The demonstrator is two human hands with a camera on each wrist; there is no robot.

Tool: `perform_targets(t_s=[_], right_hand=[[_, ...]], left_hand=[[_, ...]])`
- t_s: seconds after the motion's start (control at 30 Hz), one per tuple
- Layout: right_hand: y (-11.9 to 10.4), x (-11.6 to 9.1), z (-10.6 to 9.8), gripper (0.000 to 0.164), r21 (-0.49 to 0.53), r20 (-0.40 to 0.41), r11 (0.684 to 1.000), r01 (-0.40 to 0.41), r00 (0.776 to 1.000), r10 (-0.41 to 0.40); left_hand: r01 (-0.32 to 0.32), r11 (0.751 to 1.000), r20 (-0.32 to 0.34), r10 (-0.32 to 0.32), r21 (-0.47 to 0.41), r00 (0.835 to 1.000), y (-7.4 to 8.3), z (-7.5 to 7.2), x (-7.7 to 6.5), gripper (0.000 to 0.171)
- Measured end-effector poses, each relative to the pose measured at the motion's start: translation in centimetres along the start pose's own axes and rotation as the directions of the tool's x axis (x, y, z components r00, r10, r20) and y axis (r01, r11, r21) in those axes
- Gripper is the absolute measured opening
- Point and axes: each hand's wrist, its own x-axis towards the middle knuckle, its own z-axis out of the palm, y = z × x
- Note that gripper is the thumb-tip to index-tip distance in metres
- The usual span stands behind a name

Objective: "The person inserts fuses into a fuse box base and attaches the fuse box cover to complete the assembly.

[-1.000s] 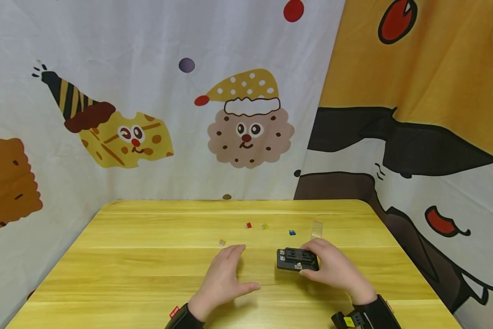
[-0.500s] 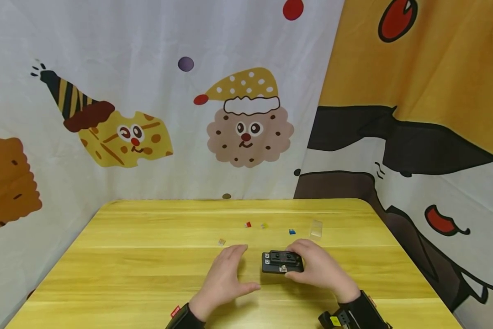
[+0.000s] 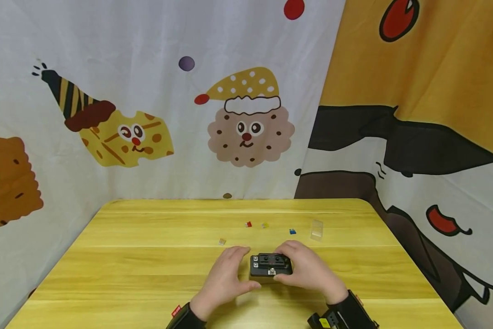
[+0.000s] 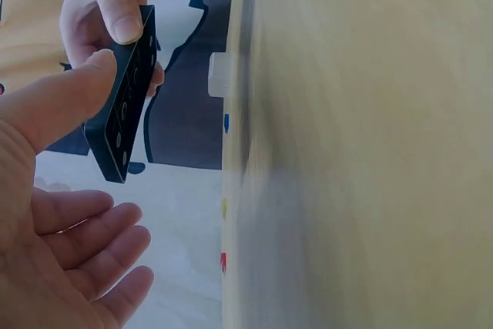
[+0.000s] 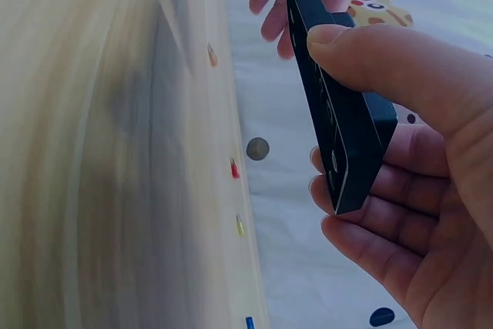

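Observation:
My right hand (image 3: pixel 308 269) grips a black fuse box (image 3: pixel 271 265) by its right end, thumb on the near side and fingers at the far side. It hangs over the table, with metal terminals showing on its top and front in the head view. At its left end my left hand (image 3: pixel 225 276) holds nothing, thumb and fingers spread apart. In the left wrist view that thumb overlaps the fuse box (image 4: pixel 115 129). The right wrist view shows the right thumb pressed on one face of the fuse box (image 5: pixel 347 121), with the fingers underneath.
Small blade fuses lie farther back on the wooden table (image 3: pixel 147 274): a red one (image 3: pixel 248 224), a yellow one (image 3: pixel 264 225), a blue one (image 3: pixel 292 231) and a tan one (image 3: pixel 222 241). A clear plastic cover (image 3: pixel 317 230) sits at the back right. A cartoon-print curtain (image 3: pixel 147 183) hangs behind.
My right hand has carried the fuse box leftward, close to the left hand. The left hand has stayed nearly still.

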Motion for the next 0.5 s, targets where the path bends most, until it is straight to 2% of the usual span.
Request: perform_targets(t_s=[0.5], right_hand=[[-0.76, 0.42, 0.58, 0.047, 0.038, 0.022, 0.999, 0.005, 1.000, -0.006]], left_hand=[[0.006, 1.000, 0.019, -0.006, -0.031, 1.000, -0.19, -0.18, 0.15, 0.054]])
